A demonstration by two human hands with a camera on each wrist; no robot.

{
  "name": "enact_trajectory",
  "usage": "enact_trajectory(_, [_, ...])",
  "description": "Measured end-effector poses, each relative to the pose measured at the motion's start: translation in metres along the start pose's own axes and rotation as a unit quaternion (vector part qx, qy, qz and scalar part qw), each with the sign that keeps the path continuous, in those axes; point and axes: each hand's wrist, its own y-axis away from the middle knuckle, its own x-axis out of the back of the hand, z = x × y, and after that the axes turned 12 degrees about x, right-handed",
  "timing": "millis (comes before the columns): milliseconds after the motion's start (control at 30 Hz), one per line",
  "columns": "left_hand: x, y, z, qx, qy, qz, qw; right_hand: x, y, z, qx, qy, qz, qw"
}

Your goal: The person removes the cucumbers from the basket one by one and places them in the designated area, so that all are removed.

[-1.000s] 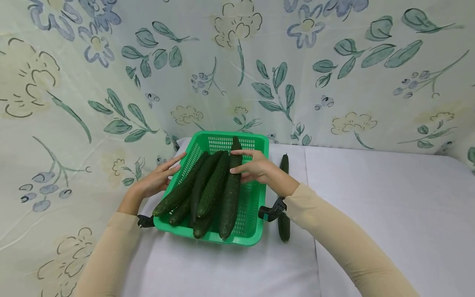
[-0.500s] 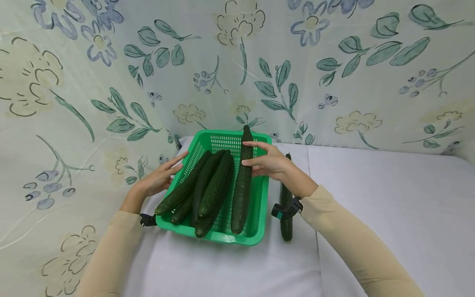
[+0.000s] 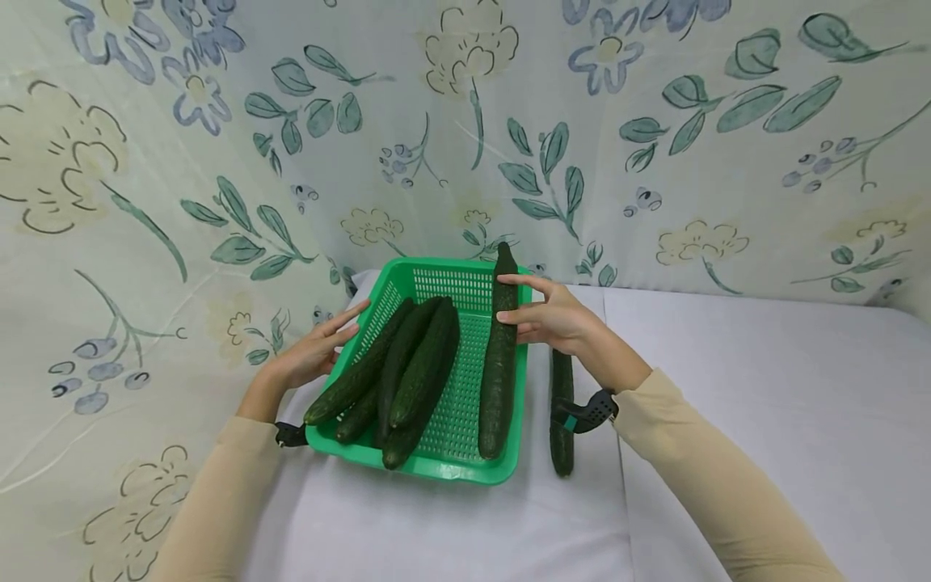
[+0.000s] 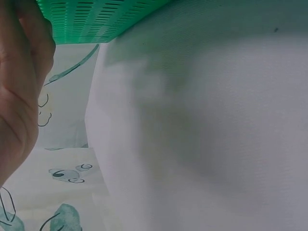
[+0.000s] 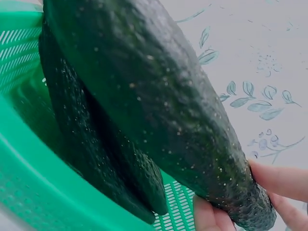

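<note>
In the head view my right hand (image 3: 556,317) grips the upper part of a long dark green cucumber (image 3: 498,380). The right wrist view has the fingers (image 5: 284,183) pinching one end of this cucumber (image 5: 159,91). It lies at a slant above the right side of a green plastic basket (image 3: 465,471), its tip over the far rim. My left hand (image 3: 309,353) rests against the basket's left side with extended fingers. From the left wrist, this hand (image 4: 21,82) is beside the basket's outer wall (image 4: 96,21). Several other cucumbers (image 3: 425,364) lie bunched in the basket's left half.
One more cucumber (image 3: 562,436) lies on the white cloth (image 3: 698,404) right of the basket, partly hidden by my right wrist and its black strap (image 3: 591,412). Behind the table hangs a flowered curtain (image 3: 451,162), close to the basket's far edge.
My right hand has moved right with the cucumber, away from the other cucumbers and toward the basket's right wall. The left hand stays at the basket's left side.
</note>
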Motion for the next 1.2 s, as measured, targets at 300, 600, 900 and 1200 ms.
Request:
enact_trajectory(300, [0.000, 0.000, 0.002, -0.010, -0.007, -0.002, 0.9999, 0.019, 0.007, -0.002, 0.008, 0.016, 0.000, 0.9998])
enact_trajectory(600, [-0.001, 0.000, 0.003, -0.019, -0.021, 0.023, 0.9993, 0.044, 0.016, -0.003, 0.024, 0.033, 0.002, 0.9992])
enact_trajectory(900, [-0.001, -0.002, 0.003, -0.023, -0.018, 0.014, 0.9995, 0.071, 0.029, 0.000, 0.013, 0.034, 0.005, 0.9993])
enact_trajectory(1200, [-0.001, -0.002, 0.003, -0.027, -0.024, 0.019, 0.9992, 0.090, 0.037, 0.009, 0.012, 0.028, -0.002, 0.9995])
